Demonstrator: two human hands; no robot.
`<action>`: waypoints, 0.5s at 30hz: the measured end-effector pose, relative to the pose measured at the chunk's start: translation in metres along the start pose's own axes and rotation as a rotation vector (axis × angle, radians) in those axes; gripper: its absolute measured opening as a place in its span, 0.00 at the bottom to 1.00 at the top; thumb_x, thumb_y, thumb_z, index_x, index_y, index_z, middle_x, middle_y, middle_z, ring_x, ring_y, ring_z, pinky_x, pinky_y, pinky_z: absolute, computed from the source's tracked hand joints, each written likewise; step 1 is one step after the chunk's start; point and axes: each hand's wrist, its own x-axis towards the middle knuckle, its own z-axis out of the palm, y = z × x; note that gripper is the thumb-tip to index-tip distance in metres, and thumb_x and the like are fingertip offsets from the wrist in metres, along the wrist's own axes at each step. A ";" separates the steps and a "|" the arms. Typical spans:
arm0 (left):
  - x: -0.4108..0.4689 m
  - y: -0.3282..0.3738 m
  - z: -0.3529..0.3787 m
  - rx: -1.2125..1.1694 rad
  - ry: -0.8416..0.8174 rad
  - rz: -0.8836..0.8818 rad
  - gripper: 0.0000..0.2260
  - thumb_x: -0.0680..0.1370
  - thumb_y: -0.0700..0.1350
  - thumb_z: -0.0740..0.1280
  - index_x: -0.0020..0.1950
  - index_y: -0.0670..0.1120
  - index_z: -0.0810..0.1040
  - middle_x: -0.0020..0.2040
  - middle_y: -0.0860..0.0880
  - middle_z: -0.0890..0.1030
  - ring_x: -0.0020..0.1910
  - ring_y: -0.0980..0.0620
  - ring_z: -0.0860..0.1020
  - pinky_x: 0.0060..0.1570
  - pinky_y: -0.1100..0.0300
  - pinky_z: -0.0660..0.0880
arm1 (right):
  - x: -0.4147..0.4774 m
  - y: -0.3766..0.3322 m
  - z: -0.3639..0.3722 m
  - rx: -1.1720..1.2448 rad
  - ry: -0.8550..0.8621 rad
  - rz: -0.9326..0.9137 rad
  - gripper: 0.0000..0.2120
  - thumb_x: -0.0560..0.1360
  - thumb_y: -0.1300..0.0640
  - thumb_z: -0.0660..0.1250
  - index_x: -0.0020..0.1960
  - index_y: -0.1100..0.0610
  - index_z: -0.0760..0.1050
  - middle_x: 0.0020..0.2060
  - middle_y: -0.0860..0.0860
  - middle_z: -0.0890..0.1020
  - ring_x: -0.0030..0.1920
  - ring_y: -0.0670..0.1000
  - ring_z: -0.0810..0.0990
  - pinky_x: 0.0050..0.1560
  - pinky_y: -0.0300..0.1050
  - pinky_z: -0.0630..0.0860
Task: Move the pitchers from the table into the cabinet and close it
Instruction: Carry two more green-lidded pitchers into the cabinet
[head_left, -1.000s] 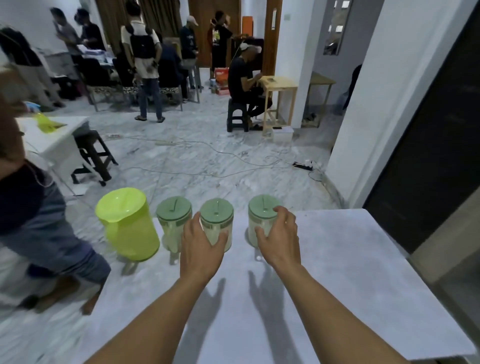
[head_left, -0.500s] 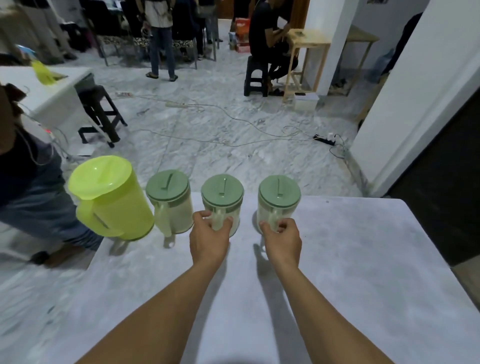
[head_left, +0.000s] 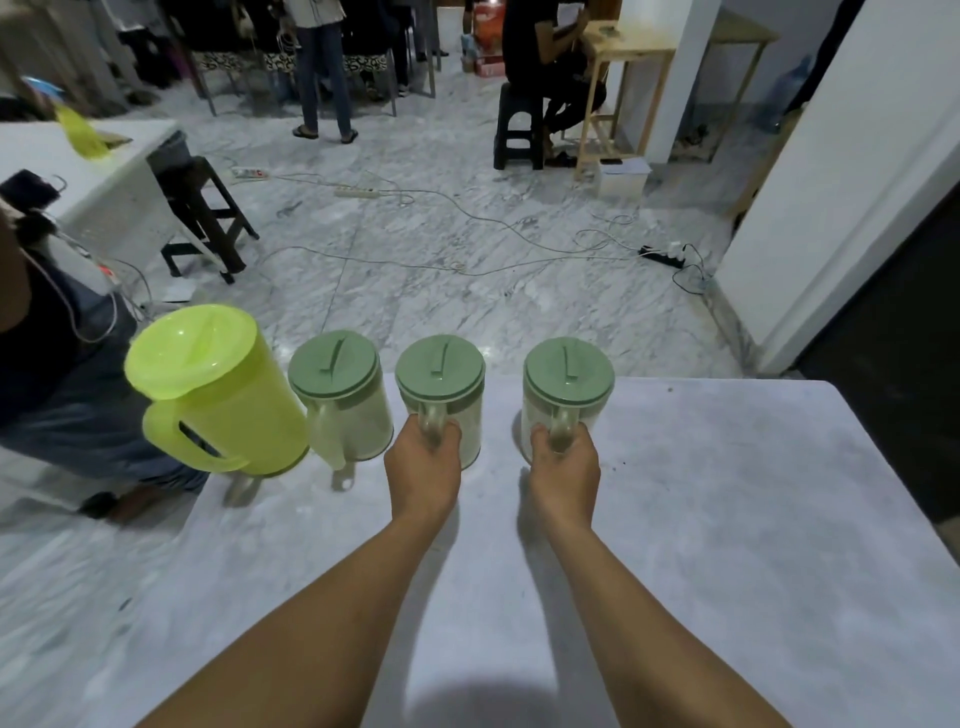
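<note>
left hand (head_left: 423, 470) clamped on middle pitcher (head_left: 441, 395) handle | right hand (head_left: 563, 467) clamped on right pitcher (head_left: 566, 395) handle | I lift both straight up off the counter (head_left: 727, 519), level

Both forearms are bare from the bottom edge of the view up to the wrists, with no sleeve showing. The left hand (head_left: 423, 467) and the right hand (head_left: 563, 470) are uncovered too, without gloves. No ring, watch or band shows on either.

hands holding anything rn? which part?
Yes, both. Left hand grips the handle of the middle green-lidded pitcher; right hand grips the handle of the rightmost green-lidded pitcher. Both pitchers stand upright at the table edge.
</note>
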 end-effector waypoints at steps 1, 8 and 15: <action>0.001 0.002 -0.002 -0.006 0.004 0.005 0.07 0.78 0.48 0.67 0.45 0.45 0.77 0.37 0.51 0.79 0.38 0.54 0.77 0.38 0.59 0.69 | -0.001 -0.001 0.000 0.005 -0.002 0.004 0.09 0.78 0.52 0.66 0.55 0.56 0.77 0.45 0.51 0.83 0.47 0.55 0.80 0.49 0.46 0.75; 0.001 0.033 -0.025 0.030 -0.003 0.081 0.09 0.77 0.48 0.67 0.42 0.44 0.75 0.34 0.49 0.78 0.34 0.55 0.75 0.31 0.62 0.65 | -0.014 -0.030 -0.021 0.037 0.027 -0.029 0.04 0.77 0.57 0.66 0.45 0.58 0.75 0.37 0.48 0.80 0.38 0.50 0.78 0.40 0.43 0.69; -0.017 0.084 -0.055 -0.074 -0.104 0.152 0.10 0.74 0.51 0.66 0.40 0.44 0.77 0.35 0.46 0.81 0.36 0.46 0.78 0.36 0.56 0.70 | -0.058 -0.080 -0.067 0.068 0.155 -0.100 0.06 0.75 0.57 0.67 0.41 0.59 0.74 0.34 0.50 0.77 0.35 0.50 0.75 0.34 0.44 0.69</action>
